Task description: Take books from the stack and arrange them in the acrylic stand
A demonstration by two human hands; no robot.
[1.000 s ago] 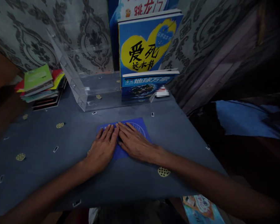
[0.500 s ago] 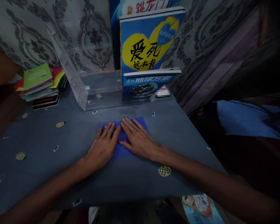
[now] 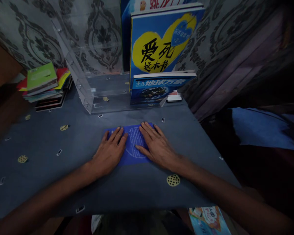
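A thin blue book (image 3: pixel 133 143) with a pale circular print lies flat on the grey-blue tablecloth (image 3: pixel 51 169) in front of me. My left hand (image 3: pixel 110 151) rests palm down on its left part, fingers stretched out together. On the book's right part lies my right hand (image 3: pixel 156 147), also flat with fingers extended. A strip of the cover shows between the two hands. Neither hand grips anything.
A clear acrylic rack (image 3: pixel 93 81) stands at the back, holding upright blue books (image 3: pixel 161 42) and a smaller one (image 3: pixel 159 88) at its right end. A stack of colourful books (image 3: pixel 42 86) lies at the back left. Another book (image 3: pixel 208 220) sits below the table's front edge.
My hands have slid apart sideways across the blue book, the right hand moving right, baring the middle of the cover with its circular print.
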